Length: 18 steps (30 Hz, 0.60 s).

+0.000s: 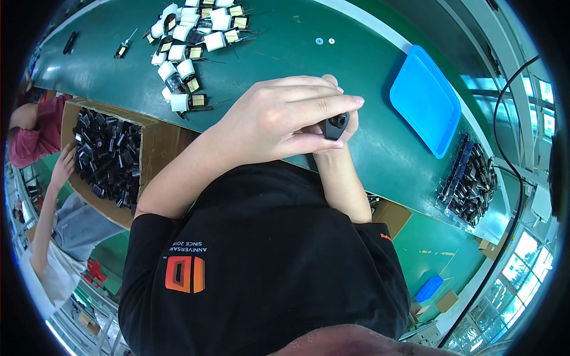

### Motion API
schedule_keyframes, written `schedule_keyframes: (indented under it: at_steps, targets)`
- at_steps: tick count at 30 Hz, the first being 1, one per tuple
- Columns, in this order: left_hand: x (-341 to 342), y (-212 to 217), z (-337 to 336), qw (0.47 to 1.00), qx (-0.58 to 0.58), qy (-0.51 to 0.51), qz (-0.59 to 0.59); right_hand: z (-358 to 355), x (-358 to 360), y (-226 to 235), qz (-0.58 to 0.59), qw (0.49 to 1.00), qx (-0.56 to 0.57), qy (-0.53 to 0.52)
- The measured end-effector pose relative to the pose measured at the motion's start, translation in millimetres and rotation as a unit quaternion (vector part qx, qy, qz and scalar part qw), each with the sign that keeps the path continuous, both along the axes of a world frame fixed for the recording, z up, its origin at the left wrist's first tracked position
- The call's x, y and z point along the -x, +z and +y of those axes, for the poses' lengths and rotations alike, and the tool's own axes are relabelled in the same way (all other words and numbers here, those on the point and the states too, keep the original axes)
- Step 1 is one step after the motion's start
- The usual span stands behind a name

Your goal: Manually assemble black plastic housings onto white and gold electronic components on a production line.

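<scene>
Above the near edge of the green table, both hands meet around a small black plastic part (336, 124) with a round opening at its end. My left hand (279, 113) is closed on it, thumb beneath and fingers reaching over the top. Behind and below, my right hand (351, 127) cups the same part. Most of its fingers are hidden by the left hand. To the left on the table is a heap of white-and-black components (178, 53) with pale yellow square faces and thin wire leads.
A cardboard box (155, 139) of black plastic pieces stands at left, another person's hand (63, 165) at its rim. A blue tray (424, 101) lies right, near a pile of black parts (475, 184). Two small washers (325, 41) lie far back. A black cable (515, 148) hangs right.
</scene>
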<state>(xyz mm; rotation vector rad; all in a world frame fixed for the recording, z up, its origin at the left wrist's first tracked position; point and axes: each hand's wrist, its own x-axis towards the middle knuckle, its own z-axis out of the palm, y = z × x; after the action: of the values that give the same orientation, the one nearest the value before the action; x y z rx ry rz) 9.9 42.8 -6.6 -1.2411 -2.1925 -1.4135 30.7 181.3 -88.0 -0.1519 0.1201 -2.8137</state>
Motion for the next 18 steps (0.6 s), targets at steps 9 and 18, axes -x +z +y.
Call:
schedule_keyframes:
  at_steps: [9, 18]
  targets:
    - [-2.7, 1.0, -1.0, 1.0, 0.02, 0.011, 0.007, -3.9, -1.0, -5.9, -0.013, 1.0, 0.009, 0.004]
    - [-3.0, 0.1, -1.7, 1.0, 0.026, 0.015, 0.01, -0.2, 0.1, -13.8, 0.02, 1.0, 0.006, 0.013]
